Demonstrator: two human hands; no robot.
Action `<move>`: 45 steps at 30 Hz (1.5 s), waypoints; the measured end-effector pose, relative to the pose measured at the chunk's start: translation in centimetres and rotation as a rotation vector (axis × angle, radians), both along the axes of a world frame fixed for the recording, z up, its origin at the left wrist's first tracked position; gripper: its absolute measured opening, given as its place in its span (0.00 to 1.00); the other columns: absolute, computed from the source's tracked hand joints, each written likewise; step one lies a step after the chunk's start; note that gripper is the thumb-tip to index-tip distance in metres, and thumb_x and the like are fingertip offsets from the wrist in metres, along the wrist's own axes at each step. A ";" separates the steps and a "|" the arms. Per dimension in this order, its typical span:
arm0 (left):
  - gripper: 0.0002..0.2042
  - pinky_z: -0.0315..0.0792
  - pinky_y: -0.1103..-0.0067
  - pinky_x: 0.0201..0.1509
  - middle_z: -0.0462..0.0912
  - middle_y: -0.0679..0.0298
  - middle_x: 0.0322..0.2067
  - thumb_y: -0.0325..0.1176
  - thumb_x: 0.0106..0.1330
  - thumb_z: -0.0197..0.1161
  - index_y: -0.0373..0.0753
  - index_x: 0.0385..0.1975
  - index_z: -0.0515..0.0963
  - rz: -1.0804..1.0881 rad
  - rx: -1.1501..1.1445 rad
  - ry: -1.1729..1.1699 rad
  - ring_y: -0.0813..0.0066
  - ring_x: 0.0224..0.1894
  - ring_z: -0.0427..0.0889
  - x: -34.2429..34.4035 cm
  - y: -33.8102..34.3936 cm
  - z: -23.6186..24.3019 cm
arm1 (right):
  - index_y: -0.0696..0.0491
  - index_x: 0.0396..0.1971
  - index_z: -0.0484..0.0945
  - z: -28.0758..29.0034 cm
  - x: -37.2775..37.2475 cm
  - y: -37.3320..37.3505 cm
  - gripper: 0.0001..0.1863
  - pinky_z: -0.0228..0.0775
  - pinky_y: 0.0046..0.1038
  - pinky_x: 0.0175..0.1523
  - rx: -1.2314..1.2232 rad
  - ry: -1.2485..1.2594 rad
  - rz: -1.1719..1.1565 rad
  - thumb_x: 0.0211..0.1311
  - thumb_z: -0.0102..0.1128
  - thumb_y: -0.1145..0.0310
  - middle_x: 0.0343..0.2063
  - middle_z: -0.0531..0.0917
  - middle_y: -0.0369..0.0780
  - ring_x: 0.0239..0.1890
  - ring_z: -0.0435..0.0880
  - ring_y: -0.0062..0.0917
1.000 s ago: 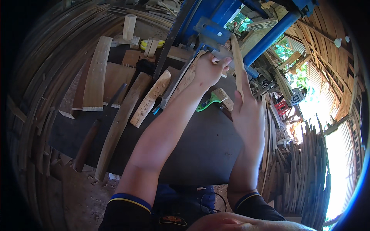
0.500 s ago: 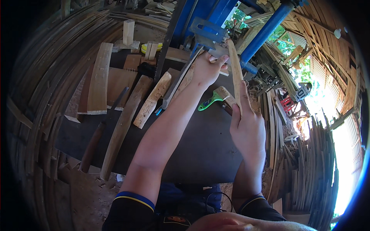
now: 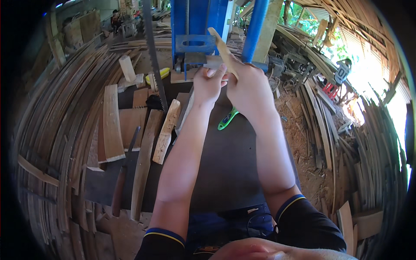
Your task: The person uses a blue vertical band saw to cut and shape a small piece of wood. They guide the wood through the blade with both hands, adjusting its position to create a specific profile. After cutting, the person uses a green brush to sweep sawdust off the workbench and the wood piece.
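My right hand is closed around a slim, curved piece of wood, whose upper end rises in front of the blue machine. My left hand is beside it, thumb up and fingers curled at a grey metal part of the machine; what they grip is hidden. Below my hands lies a brush with a green handle, its head covered by my right hand. A toothed saw blade runs down to the dark tabletop, left of my left hand.
On the table's left side are a rough wood block, a long wood piece, a wide board and a dark-handled file-like tool. Timber stacks flank the table. A person is at the far right.
My right hand has moved up and left, bringing the curved wood in close to my left hand. My view has tilted up, showing more of the workshop behind.
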State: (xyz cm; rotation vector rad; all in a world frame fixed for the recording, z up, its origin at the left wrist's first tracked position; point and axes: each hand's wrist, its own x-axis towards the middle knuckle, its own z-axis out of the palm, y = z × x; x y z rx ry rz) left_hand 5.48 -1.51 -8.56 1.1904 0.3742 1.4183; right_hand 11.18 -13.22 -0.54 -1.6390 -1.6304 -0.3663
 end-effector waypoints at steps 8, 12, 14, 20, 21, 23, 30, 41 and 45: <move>0.14 0.79 0.79 0.35 0.81 0.61 0.34 0.37 0.67 0.68 0.41 0.29 0.67 0.002 -0.112 0.026 0.67 0.37 0.88 -0.3 0.0 -0.1 | 0.44 0.54 0.79 1.1 1.2 -5.1 0.23 0.75 0.44 0.38 -0.084 -0.094 -0.026 0.57 0.55 0.74 0.26 0.82 0.51 0.31 0.83 0.49; 0.14 0.79 0.79 0.36 0.83 0.64 0.38 0.38 0.67 0.67 0.37 0.45 0.76 -0.028 -0.053 0.059 0.69 0.36 0.86 -0.9 -0.1 0.2 | 0.44 0.52 0.80 0.5 2.0 -4.6 0.22 0.77 0.44 0.39 -0.055 -0.067 0.014 0.56 0.54 0.74 0.25 0.82 0.52 0.31 0.83 0.49; 0.15 0.79 0.78 0.38 0.83 0.62 0.41 0.39 0.67 0.67 0.37 0.47 0.76 -0.025 0.000 0.076 0.69 0.38 0.86 -0.5 0.1 0.2 | 0.47 0.50 0.81 -0.5 2.2 -1.8 0.20 0.77 0.44 0.38 0.009 -0.044 -0.038 0.56 0.55 0.75 0.25 0.82 0.52 0.30 0.83 0.48; 0.19 0.80 0.76 0.42 0.82 0.62 0.47 0.43 0.67 0.67 0.38 0.51 0.75 -0.049 -0.039 0.091 0.68 0.41 0.86 -1.1 0.1 0.4 | 0.52 0.45 0.83 0.1 2.7 -4.3 0.16 0.77 0.44 0.37 -0.028 -0.031 -0.010 0.57 0.53 0.74 0.24 0.82 0.53 0.28 0.83 0.49; 0.19 0.80 0.75 0.42 0.82 0.62 0.47 0.42 0.67 0.67 0.39 0.51 0.74 -0.040 -0.043 0.093 0.68 0.41 0.86 -1.0 0.0 0.4 | 0.52 0.44 0.83 0.5 2.9 -5.4 0.16 0.77 0.44 0.36 -0.045 -0.057 -0.001 0.58 0.52 0.74 0.24 0.82 0.52 0.28 0.83 0.49; 0.19 0.80 0.75 0.43 0.82 0.62 0.48 0.42 0.67 0.67 0.39 0.52 0.74 -0.019 -0.051 0.097 0.67 0.41 0.86 -1.0 0.0 0.5 | 0.52 0.45 0.83 0.4 2.7 -5.4 0.16 0.78 0.44 0.36 -0.019 -0.064 -0.017 0.58 0.53 0.73 0.24 0.83 0.52 0.28 0.84 0.48; 0.18 0.78 0.76 0.42 0.82 0.64 0.48 0.40 0.68 0.66 0.42 0.54 0.74 -0.030 -0.049 0.122 0.72 0.39 0.83 -0.8 -0.2 0.6 | 0.49 0.59 0.76 -0.6 2.5 -1.4 0.25 0.77 0.45 0.41 -0.081 0.100 -0.013 0.58 0.56 0.71 0.26 0.83 0.52 0.32 0.84 0.49; 0.23 0.75 0.72 0.47 0.78 0.62 0.52 0.45 0.68 0.65 0.41 0.58 0.70 -0.042 -0.146 0.098 0.71 0.42 0.82 -0.9 -1.7 1.5 | 0.56 0.62 0.71 -0.7 2.4 -1.3 0.33 0.81 0.43 0.40 -0.105 0.016 -0.037 0.52 0.62 0.70 0.26 0.85 0.51 0.32 0.87 0.47; 0.24 0.75 0.75 0.42 0.78 0.62 0.49 0.44 0.68 0.65 0.40 0.59 0.68 -0.029 -0.191 0.031 0.73 0.41 0.81 -0.2 -1.0 0.7 | 0.56 0.62 0.71 -0.7 2.7 -1.2 0.32 0.81 0.44 0.40 -0.108 0.021 -0.038 0.53 0.61 0.70 0.26 0.84 0.52 0.33 0.87 0.48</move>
